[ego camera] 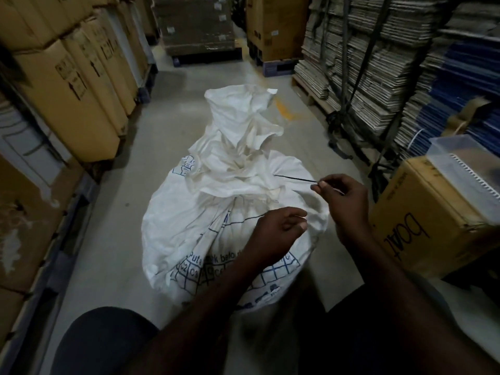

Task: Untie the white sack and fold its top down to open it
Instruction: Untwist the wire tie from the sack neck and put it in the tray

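Observation:
A full white sack [189,234] with blue printed grids stands on the grey floor in front of me. Its gathered neck sits at the middle and the loose crumpled top [238,117] rises behind it. A thin dark string [295,178] runs taut from the neck out to the right. My right hand [343,198] pinches that string's end between thumb and fingers, to the right of the neck. Just below the neck, over the sack's front, my left hand [276,231] pinches another thin strand.
Stacked brown cartons [81,85] line the left side of the narrow aisle. Flattened cardboard stacks [378,63] and blue sheets fill the right. A brown box [433,220] with a clear tray on top stands close at my right. A wrapped pallet [200,25] blocks the far end.

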### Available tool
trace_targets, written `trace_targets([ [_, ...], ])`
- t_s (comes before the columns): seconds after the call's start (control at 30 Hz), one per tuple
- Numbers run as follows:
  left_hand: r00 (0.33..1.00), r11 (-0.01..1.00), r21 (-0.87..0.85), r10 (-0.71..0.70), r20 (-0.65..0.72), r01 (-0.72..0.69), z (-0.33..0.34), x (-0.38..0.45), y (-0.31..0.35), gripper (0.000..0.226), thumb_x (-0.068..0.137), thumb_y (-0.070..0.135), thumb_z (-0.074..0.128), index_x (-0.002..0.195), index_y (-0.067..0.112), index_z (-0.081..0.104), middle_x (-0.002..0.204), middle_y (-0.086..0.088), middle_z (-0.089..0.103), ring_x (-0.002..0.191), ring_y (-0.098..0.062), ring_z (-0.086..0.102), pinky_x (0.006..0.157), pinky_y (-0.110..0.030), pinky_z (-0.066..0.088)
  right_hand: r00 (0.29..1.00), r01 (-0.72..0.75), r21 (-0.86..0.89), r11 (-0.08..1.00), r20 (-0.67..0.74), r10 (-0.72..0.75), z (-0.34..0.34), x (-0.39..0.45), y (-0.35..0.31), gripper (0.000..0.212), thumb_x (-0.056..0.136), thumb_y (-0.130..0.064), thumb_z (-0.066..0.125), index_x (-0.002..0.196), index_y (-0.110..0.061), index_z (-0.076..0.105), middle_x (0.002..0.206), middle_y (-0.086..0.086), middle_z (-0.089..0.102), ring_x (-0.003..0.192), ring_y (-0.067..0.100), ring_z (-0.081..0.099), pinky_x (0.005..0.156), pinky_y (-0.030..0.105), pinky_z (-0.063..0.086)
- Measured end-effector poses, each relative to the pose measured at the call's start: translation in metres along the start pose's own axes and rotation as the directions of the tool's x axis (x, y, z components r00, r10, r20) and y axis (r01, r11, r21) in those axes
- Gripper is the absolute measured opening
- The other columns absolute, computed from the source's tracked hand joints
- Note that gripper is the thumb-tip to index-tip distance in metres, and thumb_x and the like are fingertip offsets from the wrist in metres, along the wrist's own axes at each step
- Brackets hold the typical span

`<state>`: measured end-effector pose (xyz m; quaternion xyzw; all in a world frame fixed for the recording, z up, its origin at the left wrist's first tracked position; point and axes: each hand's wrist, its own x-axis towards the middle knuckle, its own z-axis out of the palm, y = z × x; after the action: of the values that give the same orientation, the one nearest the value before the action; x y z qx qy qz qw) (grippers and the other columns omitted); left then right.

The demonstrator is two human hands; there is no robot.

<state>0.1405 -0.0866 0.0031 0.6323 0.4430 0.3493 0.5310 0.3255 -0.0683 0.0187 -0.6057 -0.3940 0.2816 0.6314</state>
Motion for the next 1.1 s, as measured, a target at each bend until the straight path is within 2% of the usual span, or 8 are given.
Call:
trace_targets([
  [0.1, 1.0, 0.998, 0.06, 0.027, 0.005, -0.027, 0.014, 0.01, 0.009, 0.022, 0.094, 0.018, 0.075, 0.115, 0.017, 0.08, 0.1, 0.0, 0.083, 0.094, -0.009, 0.076, 0.097, -0.033, 0.059, 0.998, 0.039, -0.123, 0.992, -0.034, -0.044, 0.015, 0.018, 0.004, 0.006, 0.086, -0.008, 0.078, 0.091, -0.009, 0.075, 0.085, 0.004, 0.08, 0.081, 0.009, 0.078, 0.083, 0.045, 0.064],
  [0.23, 0.992, 0.976, 0.212, 0.071, -0.109, -0.047, 0.017, 0.026, 0.011, 0.016, 0.092, 0.023, 0.067, 0.1, 0.02, 0.081, 0.085, 0.007, 0.079, 0.086, -0.013, 0.075, 0.09, -0.046, 0.061, 0.978, 0.168, -0.218, 0.962, 0.163, -0.134, 0.046, 0.025, 0.002, 0.008, 0.087, -0.01, 0.075, 0.087, -0.018, 0.074, 0.085, -0.006, 0.08, 0.083, 0.004, 0.079, 0.078, 0.038, 0.064],
  [0.4, 0.981, 0.998, 0.069, 0.006, -0.192, 0.007, 0.005, 0.038, 0.008, 0.022, 0.088, 0.029, 0.066, 0.102, 0.039, 0.081, 0.098, 0.008, 0.083, 0.098, -0.014, 0.078, 0.099, -0.049, 0.061, 0.993, 0.061, -0.106, 0.992, -0.093, -0.071, 0.049, 0.053, 0.002, 0.006, 0.082, -0.014, 0.082, 0.086, -0.013, 0.078, 0.083, -0.006, 0.079, 0.079, -0.002, 0.075, 0.081, 0.032, 0.062],
  [0.63, 0.996, 0.996, -0.083, -0.041, -0.079, 0.034, 0.01, 0.046, 0.022, 0.041, 0.099, 0.015, 0.071, 0.14, 0.013, 0.067, 0.128, -0.006, 0.076, 0.119, -0.01, 0.072, 0.094, -0.018, 0.056, 0.961, 0.086, 0.045, 0.995, -0.267, -0.071, 0.031, 0.082, -0.007, 0.008, 0.084, -0.014, 0.079, 0.087, -0.022, 0.076, 0.095, -0.002, 0.081, 0.09, 0.008, 0.079, 0.091, 0.047, 0.064],
  [0.77, 0.992, 0.976, -0.209, -0.078, -0.096, 0.056, 0.019, 0.053, 0.04, 0.038, 0.102, 0.029, 0.071, 0.138, 0.018, 0.066, 0.127, -0.004, 0.077, 0.119, -0.014, 0.074, 0.109, -0.032, 0.055, 0.943, 0.196, 0.045, 0.98, -0.283, -0.175, 0.02, 0.07, -0.021, 0.006, 0.088, -0.007, 0.077, 0.094, -0.009, 0.077, 0.101, 0.001, 0.081, 0.095, 0.009, 0.078, 0.092, 0.041, 0.064],
  [0.87, 0.979, 0.868, -0.483, -0.182, -0.088, 0.118, 0.019, 0.061, 0.061, 0.032, 0.107, 0.031, 0.065, 0.131, 0.009, 0.067, 0.139, -0.019, 0.068, 0.124, -0.023, 0.072, 0.114, -0.036, 0.053, 0.946, 0.234, 0.121, 0.965, -0.255, -0.198, 0.009, 0.056, -0.032, 0.007, 0.091, -0.001, 0.075, 0.097, 0.0, 0.074, 0.104, 0.006, 0.079, 0.101, 0.011, 0.078, 0.095, 0.037, 0.063],
  [0.97, 0.964, 0.709, -0.689, -0.26, -0.06, 0.149, 0.019, 0.068, 0.083, 0.052, 0.111, 0.034, 0.057, 0.15, 0.001, 0.051, 0.147, -0.029, 0.059, 0.132, -0.033, 0.065, 0.11, -0.034, 0.054, 0.955, 0.236, 0.219, 0.947, -0.232, -0.184, -0.001, 0.039, -0.041, 0.007, 0.091, 0.006, 0.074, 0.098, 0.005, 0.072, 0.105, 0.01, 0.078, 0.102, 0.014, 0.077, 0.097, 0.036, 0.062],
  [1.1, 0.933, 0.573, -0.811, -0.344, -0.105, 0.12, 0.017, 0.077, 0.1, 0.06, 0.112, 0.033, 0.055, 0.153, -0.009, 0.041, 0.142, -0.035, 0.06, 0.126, -0.035, 0.066, 0.114, -0.038, 0.052, 0.972, 0.206, 0.328, 0.922, -0.176, -0.155, -0.014, 0.015, -0.052, 0.007, 0.09, 0.008, 0.074, 0.095, 0.005, 0.071, 0.105, 0.012, 0.079, 0.107, 0.022, 0.077, 0.101, 0.043, 0.06],
])
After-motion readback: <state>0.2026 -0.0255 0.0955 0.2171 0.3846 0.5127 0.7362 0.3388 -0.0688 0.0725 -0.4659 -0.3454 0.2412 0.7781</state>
